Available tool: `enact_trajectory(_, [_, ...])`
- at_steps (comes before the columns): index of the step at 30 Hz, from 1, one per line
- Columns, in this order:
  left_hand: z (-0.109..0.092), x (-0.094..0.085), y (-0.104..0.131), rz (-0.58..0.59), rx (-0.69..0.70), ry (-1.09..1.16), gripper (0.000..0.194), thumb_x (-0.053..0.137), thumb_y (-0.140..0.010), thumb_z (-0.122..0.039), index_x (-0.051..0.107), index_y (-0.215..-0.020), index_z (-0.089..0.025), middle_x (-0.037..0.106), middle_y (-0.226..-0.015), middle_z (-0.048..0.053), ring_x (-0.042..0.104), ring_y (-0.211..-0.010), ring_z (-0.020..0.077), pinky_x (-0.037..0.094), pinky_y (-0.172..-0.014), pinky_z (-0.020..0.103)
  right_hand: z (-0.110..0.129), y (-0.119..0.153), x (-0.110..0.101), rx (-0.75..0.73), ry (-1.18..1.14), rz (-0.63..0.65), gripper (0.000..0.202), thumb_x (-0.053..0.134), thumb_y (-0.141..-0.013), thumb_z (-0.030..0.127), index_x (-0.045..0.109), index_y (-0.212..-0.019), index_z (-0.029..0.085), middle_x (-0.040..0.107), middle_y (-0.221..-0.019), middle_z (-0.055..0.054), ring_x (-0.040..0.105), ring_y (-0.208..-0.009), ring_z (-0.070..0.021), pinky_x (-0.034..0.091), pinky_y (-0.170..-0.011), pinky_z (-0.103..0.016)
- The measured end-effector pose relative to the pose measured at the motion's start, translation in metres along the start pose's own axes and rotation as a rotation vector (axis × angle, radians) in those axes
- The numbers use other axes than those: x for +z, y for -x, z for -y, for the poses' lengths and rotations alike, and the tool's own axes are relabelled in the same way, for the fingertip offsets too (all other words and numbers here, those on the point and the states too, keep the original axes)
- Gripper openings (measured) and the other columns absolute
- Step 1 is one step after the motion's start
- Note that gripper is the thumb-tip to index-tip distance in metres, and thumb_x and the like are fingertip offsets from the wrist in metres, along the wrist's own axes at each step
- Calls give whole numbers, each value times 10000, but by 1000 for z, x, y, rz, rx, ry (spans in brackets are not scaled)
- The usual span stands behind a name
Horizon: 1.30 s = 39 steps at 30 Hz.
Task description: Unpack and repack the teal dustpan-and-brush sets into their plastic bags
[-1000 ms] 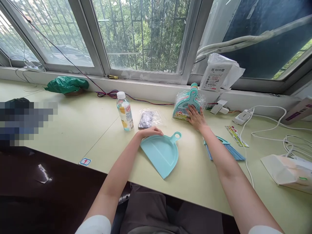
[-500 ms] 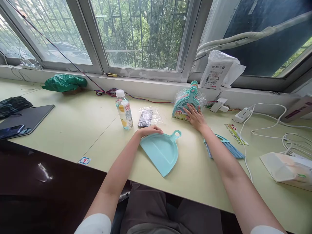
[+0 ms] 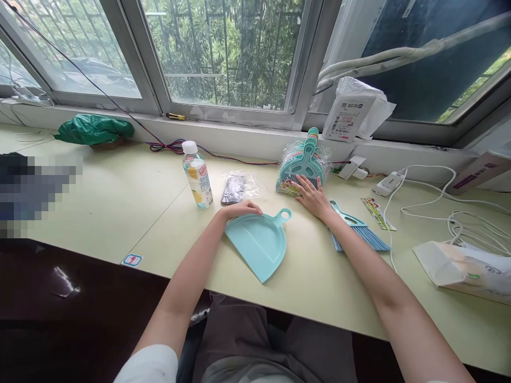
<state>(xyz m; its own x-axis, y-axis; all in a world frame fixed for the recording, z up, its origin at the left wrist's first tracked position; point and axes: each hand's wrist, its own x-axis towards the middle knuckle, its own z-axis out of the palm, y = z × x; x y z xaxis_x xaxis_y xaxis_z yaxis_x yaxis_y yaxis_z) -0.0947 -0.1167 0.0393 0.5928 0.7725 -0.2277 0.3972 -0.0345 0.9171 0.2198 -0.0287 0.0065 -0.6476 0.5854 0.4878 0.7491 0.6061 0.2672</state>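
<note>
A light turquoise dustpan [image 3: 259,244] lies on the table in front of me, its ring handle pointing away to the right. My left hand [image 3: 241,208] is closed at its far left rim, with the thumb and some fingers partly hidden. Farther back, a stack of dustpan and brush sets [image 3: 302,165] in clear plastic leans by the window ledge. My right hand [image 3: 313,199] has its fingers spread against the lower front of that stack. Just beyond my right forearm lies a turquoise hand brush [image 3: 359,229] with blue bristles, partly covered by the arm.
A drink bottle [image 3: 198,178] stands left of a dark flat item in a clear bag [image 3: 235,189]. Right of the brush are a printed card [image 3: 377,214], white cables [image 3: 431,215] and a white paper bag [image 3: 459,266]. A green plastic bag [image 3: 96,129] lies back left.
My right hand has slid slightly down the stack's front, toward me. My left hand and the dustpan keep their places. The whole view has shifted a little.
</note>
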Motion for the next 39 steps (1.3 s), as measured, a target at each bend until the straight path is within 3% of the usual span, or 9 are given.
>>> enact_trajectory(5, [-1, 0, 0, -24, -2, -35, 348, 636, -753, -462, 726, -894, -157, 678, -1099, 57, 599, -1013, 201, 437, -883, 254, -3, -5, 9, 2, -21, -43, 485, 407, -894, 247, 421, -1378, 219, 421, -1451, -112, 365, -1350, -289, 125, -1105, -636])
enact_trajectory(11, [0, 2, 0, -1, 2, 11, 353, 631, -769, -449, 723, -928, -148, 676, -1099, 71, 613, -983, 206, 455, -860, 269, -15, -20, 18, 17, 9, 31, 541, 416, -876, 291, 399, -1401, 163, 350, -1491, -123, 315, -1375, -299, 147, -1092, -647])
enact_trajectory(15, [1, 3, 1, -9, -3, 29, 350, 628, -770, -450, 725, -909, -144, 682, -1070, 77, 624, -948, 207, 464, -833, 275, -28, -42, 34, 43, 31, 95, 524, 392, -856, 194, 435, -1378, 187, 371, -1483, -98, 334, -1370, -262, 94, -1117, -628])
enact_trajectory(19, [-1, 2, 1, -13, 5, -9, 335, 627, -768, -441, 729, -905, -152, 680, -1085, 72, 610, -991, 210, 450, -866, 273, -23, -52, 42, 40, 48, 76, 506, 382, -857, 190, 462, -1357, 184, 388, -1475, -97, 334, -1371, -261, 101, -1128, -607])
enact_trajectory(25, [-7, 0, 0, 6, 30, -50, 352, 617, -766, -456, 726, -897, -148, 686, -1072, 64, 598, -1007, 204, 435, -873, 251, -20, -34, 20, -64, 45, 59, 493, 310, -910, 191, 418, -1390, 183, 388, -1478, -87, 302, -1386, -255, 154, -1135, -556])
enact_trajectory(30, [-4, -1, -2, -28, -6, -73, 366, 615, -757, -465, 722, -911, -152, 686, -1070, 51, 593, -1012, 204, 431, -861, 236, -28, -29, -3, -68, 28, 16, 534, 297, -926, 194, 286, -1460, 191, 259, -1543, -50, 221, -1422, -238, 236, -1132, -457])
enact_trajectory(39, [-8, 0, 2, -11, -4, -59, 347, 604, -773, -460, 717, -876, -149, 686, -1057, 58, 596, -1007, 209, 441, -879, 255, -42, -53, 10, 94, -33, 39, 614, 374, -896, 270, 221, -1480, 163, 144, -1572, -59, 162, -1439, -259, 232, -1144, -485])
